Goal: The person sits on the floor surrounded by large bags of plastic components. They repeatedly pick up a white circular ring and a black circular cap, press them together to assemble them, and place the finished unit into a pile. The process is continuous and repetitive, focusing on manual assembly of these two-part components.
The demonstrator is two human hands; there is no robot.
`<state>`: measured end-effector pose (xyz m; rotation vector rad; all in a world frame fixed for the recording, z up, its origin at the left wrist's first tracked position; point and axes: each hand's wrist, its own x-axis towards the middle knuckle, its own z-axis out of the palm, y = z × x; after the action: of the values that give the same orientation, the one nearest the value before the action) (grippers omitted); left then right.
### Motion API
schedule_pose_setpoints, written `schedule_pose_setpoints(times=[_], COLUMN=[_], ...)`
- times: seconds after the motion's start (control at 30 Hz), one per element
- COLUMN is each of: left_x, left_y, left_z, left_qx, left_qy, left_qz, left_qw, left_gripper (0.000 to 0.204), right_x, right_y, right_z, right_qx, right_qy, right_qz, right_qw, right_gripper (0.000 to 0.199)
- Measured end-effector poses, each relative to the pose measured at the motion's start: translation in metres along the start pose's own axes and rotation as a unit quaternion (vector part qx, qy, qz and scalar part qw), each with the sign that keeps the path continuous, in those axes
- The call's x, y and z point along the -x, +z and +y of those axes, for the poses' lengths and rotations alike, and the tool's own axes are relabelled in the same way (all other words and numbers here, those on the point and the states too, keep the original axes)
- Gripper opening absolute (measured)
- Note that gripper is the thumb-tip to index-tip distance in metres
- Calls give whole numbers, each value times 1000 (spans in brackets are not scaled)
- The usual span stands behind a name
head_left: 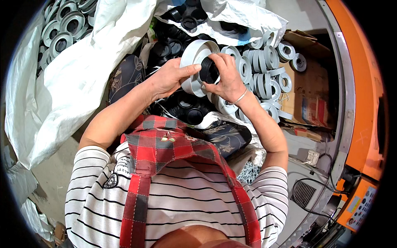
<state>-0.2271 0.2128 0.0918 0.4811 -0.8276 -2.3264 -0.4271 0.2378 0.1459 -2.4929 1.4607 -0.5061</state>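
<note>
The left hand (167,78) grips the grey flanged ring (194,62) from its left side, thumb curled over the rim; the right hand (225,80) closes its fingers (219,62) round a black insert (209,71) seated in the ring's mouth. Below lie black caps (188,109); stacked grey rings (264,62) crowd the right, beside a cardboard box (310,89).

White sack (82,70): lay left of the grip.
Grey rings (264,70): stacked just right.
Orange machine (364,95): stood far right.
</note>
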Motion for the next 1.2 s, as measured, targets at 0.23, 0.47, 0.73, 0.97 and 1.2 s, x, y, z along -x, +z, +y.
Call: schedule_pose_setpoints(times=[0.23, 0.47, 0.73, 0.97, 1.2], left_x=[-3, -5, -5, -5, 13], left_y=[6, -3, -22, -3, -3], left_z=[1, -9, 3, -1, 142], left_qx=[22, -47, -6, -46, -580], left_qy=[6, 32, -104, 26, 407], left_qz=[31, 52, 33, 43, 379], left_qw=[999, 997, 994, 998, 595], left_gripper=[34, 34, 38, 36, 64], right_x=[-2, -2, -2, -8, -3], right_y=[6, 25, 12, 34, 53], right_z=[13, 19, 16, 26, 146], right_qx=[-91, -106, -30, -318, -185], right_qy=[61, 87, -150, 386, 359], right_qz=[-11, 20, -110, -120, 12], right_qw=[994, 990, 982, 858, 915], right_gripper=[70, 68, 73, 49, 55])
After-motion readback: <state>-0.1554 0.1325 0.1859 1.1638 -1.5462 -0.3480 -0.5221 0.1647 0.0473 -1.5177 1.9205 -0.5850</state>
